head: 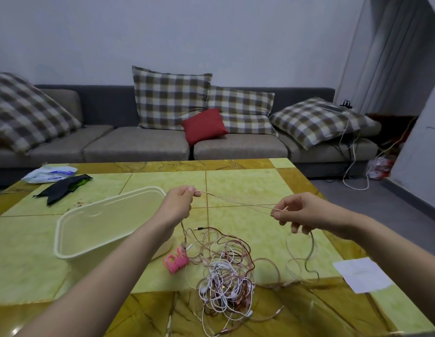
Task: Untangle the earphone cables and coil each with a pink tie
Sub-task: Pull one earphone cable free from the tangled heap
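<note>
Both hands are hovering above the green-and-yellow table, well apart, stretching one rose-gold earphone cable taut between them. The left hand is pinching one end between thumb and forefinger; the right hand is pinching the other, with more of the same cable hanging from it in loose loops down to the table. Nearer the camera, the tangle of earphone cables (rose-gold and white strands knotted together) is lying on the tabletop. The pink ties are sitting just left of the tangle, beside the cream plastic bin. A white paper sheet is lying at the right edge.
</note>
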Demonstrator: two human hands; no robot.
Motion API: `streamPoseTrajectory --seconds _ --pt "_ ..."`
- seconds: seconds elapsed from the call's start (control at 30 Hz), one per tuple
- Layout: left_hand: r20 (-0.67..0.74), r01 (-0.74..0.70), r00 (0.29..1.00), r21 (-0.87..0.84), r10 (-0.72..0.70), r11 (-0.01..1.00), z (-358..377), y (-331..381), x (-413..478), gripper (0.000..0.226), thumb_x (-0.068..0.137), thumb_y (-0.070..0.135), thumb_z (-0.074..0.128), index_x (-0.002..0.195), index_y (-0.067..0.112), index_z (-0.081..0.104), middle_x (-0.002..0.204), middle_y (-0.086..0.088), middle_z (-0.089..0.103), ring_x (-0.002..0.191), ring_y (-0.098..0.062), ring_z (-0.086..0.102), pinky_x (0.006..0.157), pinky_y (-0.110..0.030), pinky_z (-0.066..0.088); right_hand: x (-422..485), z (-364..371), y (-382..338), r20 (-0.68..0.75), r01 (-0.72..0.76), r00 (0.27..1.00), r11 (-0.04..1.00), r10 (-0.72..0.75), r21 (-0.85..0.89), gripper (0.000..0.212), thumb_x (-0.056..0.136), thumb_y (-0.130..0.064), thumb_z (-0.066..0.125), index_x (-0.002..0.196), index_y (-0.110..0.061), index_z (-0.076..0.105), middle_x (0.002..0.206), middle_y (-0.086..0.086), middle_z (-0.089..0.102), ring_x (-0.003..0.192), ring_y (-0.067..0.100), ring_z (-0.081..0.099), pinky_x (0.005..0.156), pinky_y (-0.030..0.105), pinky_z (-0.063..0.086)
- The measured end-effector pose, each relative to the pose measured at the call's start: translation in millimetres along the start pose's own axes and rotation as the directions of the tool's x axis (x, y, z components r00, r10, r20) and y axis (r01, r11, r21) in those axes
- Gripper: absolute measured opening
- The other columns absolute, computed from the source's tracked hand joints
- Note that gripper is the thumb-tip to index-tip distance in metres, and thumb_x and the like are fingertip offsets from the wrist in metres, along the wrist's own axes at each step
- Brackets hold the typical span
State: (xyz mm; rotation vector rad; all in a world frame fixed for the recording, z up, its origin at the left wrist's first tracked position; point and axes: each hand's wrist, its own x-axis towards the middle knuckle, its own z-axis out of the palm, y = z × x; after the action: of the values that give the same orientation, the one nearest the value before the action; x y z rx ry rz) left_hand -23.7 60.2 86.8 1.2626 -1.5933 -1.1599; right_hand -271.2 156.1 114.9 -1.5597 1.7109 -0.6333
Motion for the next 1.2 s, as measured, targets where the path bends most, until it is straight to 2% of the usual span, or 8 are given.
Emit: streamPoseTrajectory --seconds 0.1,0.2,0.3,0.47,0.6,0.73,0.97,1.2 --pt "0.010 0.035 0.999 0.066 -0.036 0.997 -6 -10 3 0.031 0.103 0.020 0.030 0.093 0.010 0.058 0.065 0.001 0.033 0.057 -0.012 0.030 0.054 -0.024 0.028 3 0 -2 -0.080 0.021 0.996 0.963 -0.044 -0.268 0.023 0.091 -0.029 0.060 0.094 -0.009 0.070 0.075 -0.004 0.067 0.041 -0.006 0.047 0.043 0.009 0.033" --pt "0.145 0.066 0.984 0.230 -0.101 0.971 -8 -17 1 0.033 0.103 0.017 0.030 0.095 0.009 0.061 0.071 -0.002 0.047 0.062 -0.013 0.042 0.057 -0.023 0.035 4 1 -12 -0.125 0.083 0.982 0.925 -0.138 -0.371 0.026 0.093 -0.029 0.056 0.095 -0.008 0.071 0.075 -0.011 0.064 0.047 -0.012 0.048 0.050 0.007 0.036" --pt "0.267 -0.012 0.960 0.341 -0.084 0.940 -2 -12 -5 0.034 0.103 0.021 0.029 0.109 0.015 0.062 0.105 -0.003 0.060 0.090 -0.014 0.055 0.078 -0.023 0.041 4 5 -28 -0.122 0.123 0.974 0.897 -0.192 -0.425 0.023 0.098 -0.022 0.047 0.110 -0.012 0.064 0.085 -0.009 0.066 0.067 -0.009 0.053 0.057 0.005 0.037" --pt "0.376 -0.179 0.918 0.100 0.129 0.979 25 32 -17 0.038 0.102 0.033 0.028 0.131 0.020 0.050 0.122 0.005 0.059 0.115 -0.009 0.053 0.102 -0.027 0.037 5 14 -53 -0.077 0.225 0.957 0.883 -0.280 -0.412 0.023 0.098 -0.021 0.049 0.120 -0.019 0.049 0.094 -0.009 0.070 0.094 0.007 0.058 0.071 0.014 0.041" --pt "0.484 -0.172 0.858 -0.040 0.170 0.984 40 57 -21 0.032 0.101 0.034 0.034 0.108 0.014 0.057 0.091 0.002 0.059 0.078 -0.010 0.057 0.083 -0.025 0.048 2 16 -70 -0.121 0.321 0.903 0.835 -0.412 -0.446 0.010 0.093 -0.014 0.057 0.102 -0.018 0.055 0.087 -0.008 0.066 0.085 0.004 0.061 0.068 0.011 0.045" --pt "0.521 -0.153 0.845 0.023 0.119 0.988 36 61 -20 0.031 0.102 0.033 0.035 0.088 0.017 0.058 0.073 0.004 0.046 0.056 -0.007 0.034 0.053 -0.017 0.031 3 11 -76 -0.144 0.336 0.877 0.800 -0.458 -0.497 0.012 0.093 -0.011 0.054 0.089 -0.020 0.060 0.079 -0.011 0.065 0.081 0.005 0.062 0.074 0.026 0.051" --pt "0.444 -0.165 0.882 -0.021 0.157 0.986 16 59 -16 0.033 0.102 0.022 0.034 0.082 0.014 0.060 0.057 0.008 0.038 0.051 -0.007 0.037 0.062 -0.020 0.042 12 -12 -61 -0.363 0.181 0.853 0.864 -0.375 -0.469 0.012 0.097 -0.019 0.049 0.092 -0.016 0.059 0.083 -0.004 0.066 0.069 0.007 0.057 0.055 0.023 0.043" --pt "0.365 -0.117 0.925 0.008 0.106 0.993 2 66 -14 0.031 0.099 0.026 0.042 0.075 0.013 0.058 0.050 0.008 0.036 0.045 -0.009 0.036 0.061 -0.021 0.050 26 -14 -24 -0.423 -0.027 0.887 0.894 -0.184 -0.447 0.017 0.100 -0.020 0.040 0.092 -0.015 0.055 0.087 0.005 0.067 0.073 0.018 0.058 0.065 0.035 0.048"
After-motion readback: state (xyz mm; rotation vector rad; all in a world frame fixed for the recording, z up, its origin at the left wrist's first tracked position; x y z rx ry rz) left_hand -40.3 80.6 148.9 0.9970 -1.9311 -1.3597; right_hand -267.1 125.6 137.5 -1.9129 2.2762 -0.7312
